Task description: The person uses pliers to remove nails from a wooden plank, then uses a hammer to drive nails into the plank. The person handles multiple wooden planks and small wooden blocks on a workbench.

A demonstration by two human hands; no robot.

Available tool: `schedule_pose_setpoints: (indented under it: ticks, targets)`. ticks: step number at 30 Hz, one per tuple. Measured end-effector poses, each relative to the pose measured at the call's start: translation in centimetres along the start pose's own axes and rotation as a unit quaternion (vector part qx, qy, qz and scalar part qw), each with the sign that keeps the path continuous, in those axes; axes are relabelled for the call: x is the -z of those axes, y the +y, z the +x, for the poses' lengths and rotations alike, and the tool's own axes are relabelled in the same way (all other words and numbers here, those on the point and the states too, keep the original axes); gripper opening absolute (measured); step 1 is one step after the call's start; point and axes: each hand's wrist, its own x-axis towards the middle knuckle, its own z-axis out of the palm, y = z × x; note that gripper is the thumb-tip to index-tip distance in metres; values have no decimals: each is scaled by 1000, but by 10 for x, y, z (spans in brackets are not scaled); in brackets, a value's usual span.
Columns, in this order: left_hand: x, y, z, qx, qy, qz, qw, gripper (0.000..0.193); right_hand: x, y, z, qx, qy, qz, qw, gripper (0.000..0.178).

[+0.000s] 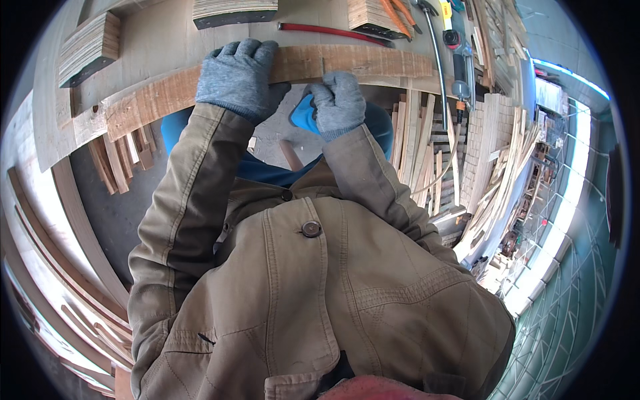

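With the grey-gloved left hand [236, 75], clasps a long, flat, brown wooden board [297, 65] along the near edge of the pale wooden table [159, 48]; with the blue-palmed right hand [337, 101], curls against its near side, cannot tell whether gripping. Lengthwise, runs left to right, right end angled away.
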Motion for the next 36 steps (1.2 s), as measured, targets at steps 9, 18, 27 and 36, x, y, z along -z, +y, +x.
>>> schedule_pose_setpoints:
  ticks: [9, 18, 27, 36]
  targets:
    - [3, 2, 2, 13, -20, 1, 1000, 72, -3, 11, 6, 102, 32, -118, 987, 17]
    - [10, 6, 1, 27, -46, 15, 998, 72, 20, -8, 11, 79, -4, -124, 989, 15]
    - [10, 6, 1, 21, -44, 16, 999, 72, 15, 0, 12, 110, 34, -146, 983, 16]
    - [8, 4, 0, 17, -39, 13, 999, 72, 12, -10, 18, 94, 24, -113, 989, 11]
